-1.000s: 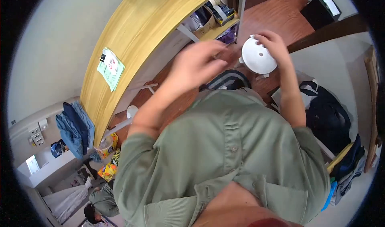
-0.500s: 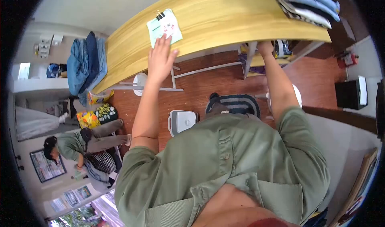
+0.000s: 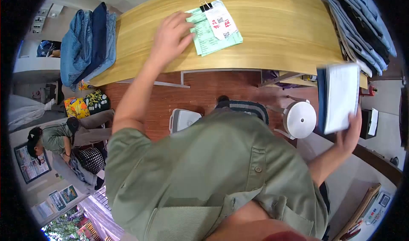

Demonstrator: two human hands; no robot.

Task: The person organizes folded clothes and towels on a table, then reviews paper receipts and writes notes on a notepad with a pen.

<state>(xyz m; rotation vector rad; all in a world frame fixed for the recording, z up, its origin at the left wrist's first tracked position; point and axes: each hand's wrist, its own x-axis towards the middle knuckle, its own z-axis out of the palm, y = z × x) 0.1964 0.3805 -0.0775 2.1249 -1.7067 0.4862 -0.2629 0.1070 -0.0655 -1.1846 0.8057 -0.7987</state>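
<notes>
Clock read off the middle of the view, 12 at top. Right hand [image 3: 350,134], about 3 o'clock, has its fingers closed on the lower edge of a notebook [image 3: 342,97], white page face up, dark blue cover showing along one side; it's held in the air near the end of the counter [image 3: 277,24], top edge blurred. Left hand [image 3: 168,38], 11 o'clock, fingers loosely spread and empty, at the left edge of the green paper slips [image 3: 209,46]; can't tell if touching or just above. Slips lie on the counter at 12, with a white note [image 3: 222,24] on top and a black binder clip [image 3: 206,7] at the upper edge. Folded jeans [image 3: 87,45] at 10, a folded clothes stack [image 3: 362,32] at 2, white stool [image 3: 300,119] at 3, inward of the notebook. Handling, my guess: notebook light, pages floppy, cover stiffer, so best pinched through cover and pages together, along the bound edge if reachable. Slips thin, easily creased, likely to fan out; take them at the clip.
</notes>
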